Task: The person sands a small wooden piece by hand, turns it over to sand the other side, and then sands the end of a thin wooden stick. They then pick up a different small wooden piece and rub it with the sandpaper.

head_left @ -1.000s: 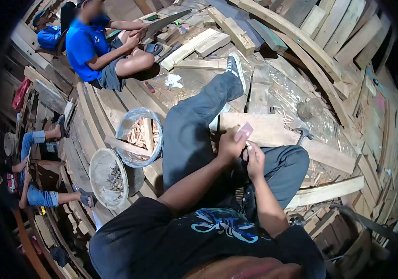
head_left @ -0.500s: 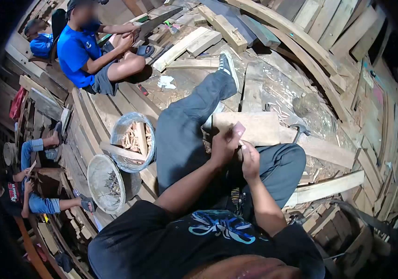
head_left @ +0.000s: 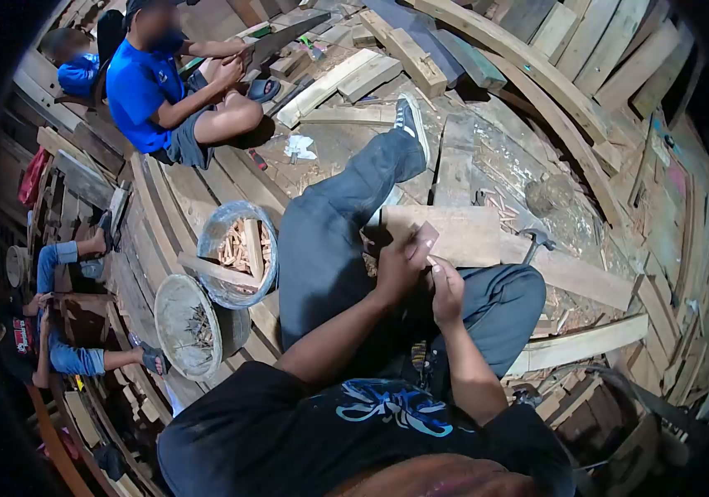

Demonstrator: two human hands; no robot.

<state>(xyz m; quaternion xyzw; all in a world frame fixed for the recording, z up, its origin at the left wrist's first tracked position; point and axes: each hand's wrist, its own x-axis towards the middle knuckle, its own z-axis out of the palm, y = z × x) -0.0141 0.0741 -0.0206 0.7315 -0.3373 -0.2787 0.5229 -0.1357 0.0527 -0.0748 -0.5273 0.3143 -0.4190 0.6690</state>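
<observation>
My left hand (head_left: 401,269) is closed on a small flat pinkish-brown piece (head_left: 427,233), whose squared end sticks out beyond the fingers. Right beside it, my right hand (head_left: 447,291) pinches a small wooden peg (head_left: 431,261), mostly hidden by the fingers. Both hands are close together over my lap, near the edge of a pale wooden board (head_left: 474,232) that lies in front of me. A claw hammer (head_left: 539,238) rests just right of this board. Slim wooden pegs (head_left: 499,203) lie scattered beyond it.
Left of my leg stand a bucket (head_left: 208,217) of wooden pegs and blocks and a pail (head_left: 170,311) with dark nail-like bits. A person in blue (head_left: 135,95) sits ahead on the left; another person (head_left: 27,344) sits far left. Beams (head_left: 528,70) curve along the right.
The hands stay together with the same things in them, shifting only slightly. The view has moved a little. The far-left person's hands have drawn together.
</observation>
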